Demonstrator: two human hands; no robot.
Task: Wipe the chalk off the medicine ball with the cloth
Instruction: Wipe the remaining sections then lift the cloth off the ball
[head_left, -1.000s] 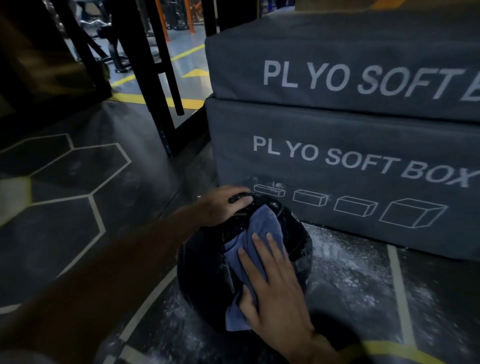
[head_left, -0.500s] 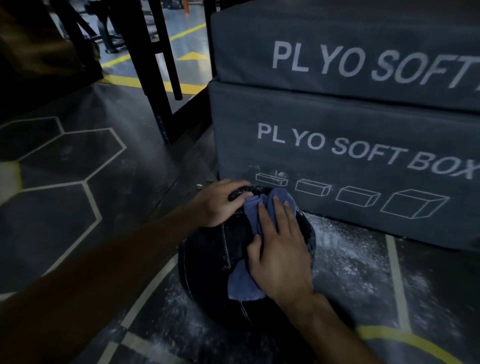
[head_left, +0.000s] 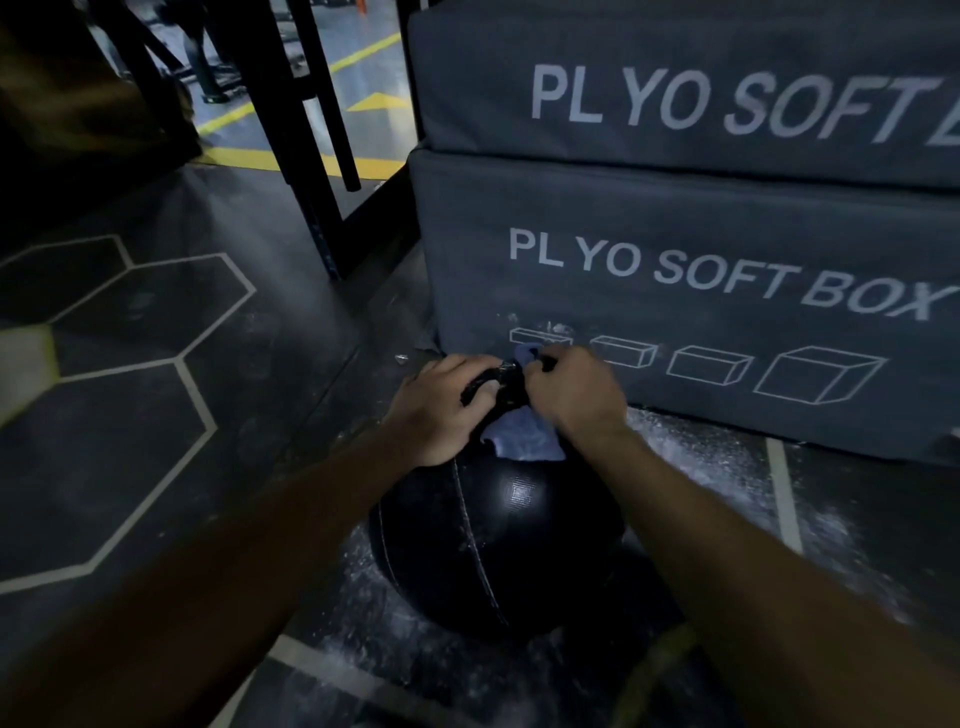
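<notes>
1. The medicine ball sits on the dark floor just in front of the lower plyo soft box, near that box's left corner. Being round, it has no long axis; a stitched seam runs down its near face from the top, curving toward the floor.
2. The blue cloth lies draped over the top of the ball on the side facing the box. One bunched end pokes up past the fingers at the far side, and a flatter flap hangs toward the near side under the wrist.
3. The left hand rests on the ball's upper left, palm down, fingers curled over the crown and gripping the dark surface.
4. The right hand is on top of the ball, knuckles up, fingers curled down around the cloth and holding it against the ball's far side.
5. Both forearms reach in from the near edge, converging on the ball's top.
6. White chalk dust is scattered on the floor around the ball, thickest along the foot of the box.
7. Half a second ago the right hand lay flatter on the cloth over the ball's near upper face; now it has moved up and over the crown, bunching the cloth. The left hand has stayed in place.
</notes>
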